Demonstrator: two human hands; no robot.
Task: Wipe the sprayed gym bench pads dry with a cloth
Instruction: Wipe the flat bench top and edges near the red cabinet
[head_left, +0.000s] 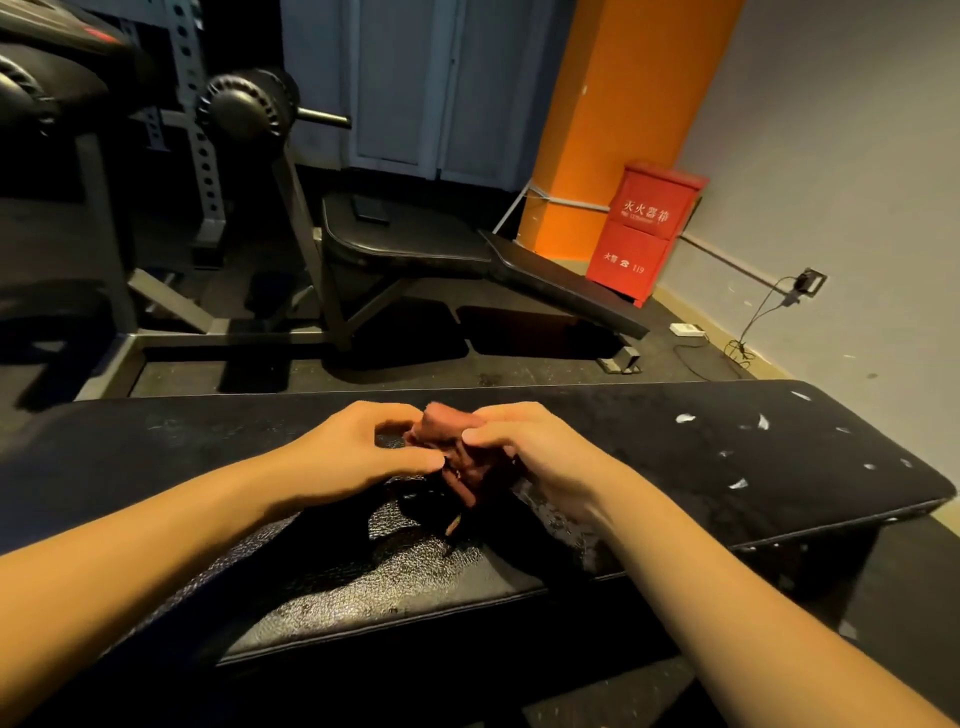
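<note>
Fingers (493, 434) of your right hand (535, 457) and left hand (358, 452): curled in, pinching a small reddish-brown bunched cloth (460, 462) between them over the middle of the long black textured vinyl bench pad (363, 582). Cloth: judged light, soft and limp; best gripped as a flattened wad under the palm, not by a corner. Pad: spray glistens toward its near edge, so expect a firm, slick surface, with white torn flecks (685, 418) near its right end.

Both hands meet over the wet black bench pad (675, 457): the left hand (358, 452) and the right hand (535, 452) hold a bunched reddish-brown cloth (457, 447) between them
</note>
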